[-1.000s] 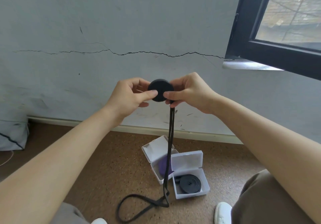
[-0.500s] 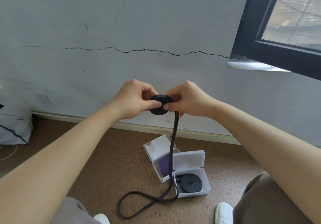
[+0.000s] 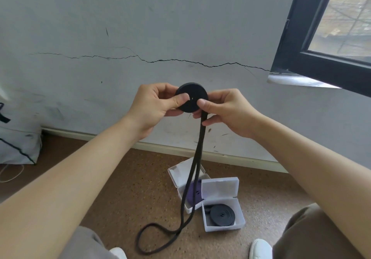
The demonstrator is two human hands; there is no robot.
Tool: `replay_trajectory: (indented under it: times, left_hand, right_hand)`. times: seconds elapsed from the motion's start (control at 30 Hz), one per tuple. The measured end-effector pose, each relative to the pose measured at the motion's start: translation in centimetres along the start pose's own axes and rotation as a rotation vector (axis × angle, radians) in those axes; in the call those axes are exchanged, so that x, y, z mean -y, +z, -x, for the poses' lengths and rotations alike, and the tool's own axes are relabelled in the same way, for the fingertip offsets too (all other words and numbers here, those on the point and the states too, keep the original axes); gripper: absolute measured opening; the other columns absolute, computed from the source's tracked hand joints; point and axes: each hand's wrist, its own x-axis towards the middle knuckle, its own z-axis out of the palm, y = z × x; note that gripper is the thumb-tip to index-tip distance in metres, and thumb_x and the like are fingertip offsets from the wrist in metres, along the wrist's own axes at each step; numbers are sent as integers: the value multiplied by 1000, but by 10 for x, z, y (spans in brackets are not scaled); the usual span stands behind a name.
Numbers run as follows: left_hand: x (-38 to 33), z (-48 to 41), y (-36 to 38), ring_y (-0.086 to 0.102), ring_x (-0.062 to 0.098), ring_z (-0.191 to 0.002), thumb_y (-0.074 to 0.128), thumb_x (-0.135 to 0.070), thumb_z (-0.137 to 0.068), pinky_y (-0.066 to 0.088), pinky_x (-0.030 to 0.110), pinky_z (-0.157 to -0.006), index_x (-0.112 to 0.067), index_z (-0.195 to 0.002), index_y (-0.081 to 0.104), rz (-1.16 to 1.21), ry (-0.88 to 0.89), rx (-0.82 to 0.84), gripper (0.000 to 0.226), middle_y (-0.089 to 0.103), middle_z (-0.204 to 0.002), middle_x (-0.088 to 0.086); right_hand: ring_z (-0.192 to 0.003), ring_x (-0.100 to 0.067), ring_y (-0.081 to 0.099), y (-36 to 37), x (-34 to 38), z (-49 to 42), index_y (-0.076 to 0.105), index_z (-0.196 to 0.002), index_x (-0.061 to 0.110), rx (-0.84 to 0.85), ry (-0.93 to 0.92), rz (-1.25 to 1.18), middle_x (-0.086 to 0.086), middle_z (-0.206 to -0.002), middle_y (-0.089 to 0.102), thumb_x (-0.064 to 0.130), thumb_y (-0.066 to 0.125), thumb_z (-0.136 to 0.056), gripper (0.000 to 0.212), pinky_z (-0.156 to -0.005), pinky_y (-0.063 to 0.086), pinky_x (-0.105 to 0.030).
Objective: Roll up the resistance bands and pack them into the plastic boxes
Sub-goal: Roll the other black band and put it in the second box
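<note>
Seen from the head camera, the left hand (image 3: 154, 106) and the right hand (image 3: 226, 112) hold a black band roll (image 3: 191, 97) up in front of the cracked wall (image 3: 180, 27), fingers curled closely round it. The left thumb (image 3: 180, 99) presses on the coil's flat face. The right thumb (image 3: 202, 104) pinches its lower right edge, with the other fingers tucked behind. The unrolled tail (image 3: 200, 138) hangs from under the right hand, splits into two strands, crosses in front of two open plastic boxes on the brown floor (image 3: 120, 188) and ends in a loop lying between the knees. The rear box (image 3: 176, 176) holds a purple band (image 3: 197, 193). The front box (image 3: 220, 227), touching it, holds a coiled black band (image 3: 221, 214). A dark window frame (image 3: 291, 37) stands at upper right and a white bag (image 3: 18, 144) at the left edge.
</note>
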Motion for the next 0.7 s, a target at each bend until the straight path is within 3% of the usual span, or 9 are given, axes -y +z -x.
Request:
replay_trajectory:
  times: [0.13,0.3,0.47,0.57,0.7]
  left_hand:
    - [-2,2,5,76,22,-96,74,-27,-77,61,31,-79,-9,-104,73,138,-28,-18,32,78,-99,8]
    - [-5,3,12,77,20,-92,67,-12,-92,60,28,-79,-8,-101,71,339,-63,-46,11,79,-94,5]
    - [-3,6,19,74,29,-105,60,-10,-99,60,29,-85,-3,-112,68,495,-138,37,18,77,-110,13]
    - [1,4,17,74,25,-101,63,-13,-99,61,31,-82,-5,-110,67,303,-174,50,15,76,-107,12]
    - [8,1,7,74,15,-93,76,-17,-90,64,32,-75,-13,-107,73,-326,1,73,18,76,-98,2]
  right_hand:
    - [-95,-35,75,5,6,-1,71,-118,0,-60,-65,-100,-22,-105,76,15,67,-96,27,-67,62,-29]
    - [-93,-32,75,9,11,-1,71,-118,-1,-71,-120,-163,-21,-108,76,11,65,-98,24,-71,60,-26]
    - [-95,-33,76,5,13,-1,73,-112,4,-104,-185,-72,-19,-105,77,6,65,-98,16,-71,62,-27]
    - [-88,-29,77,-3,10,-3,74,-111,2,-95,-200,135,-17,-100,78,5,64,-98,16,-70,62,-27]
    - [-75,-20,77,-13,1,-5,76,-105,2,-25,-163,482,-12,-89,78,6,68,-96,13,-69,63,-28]
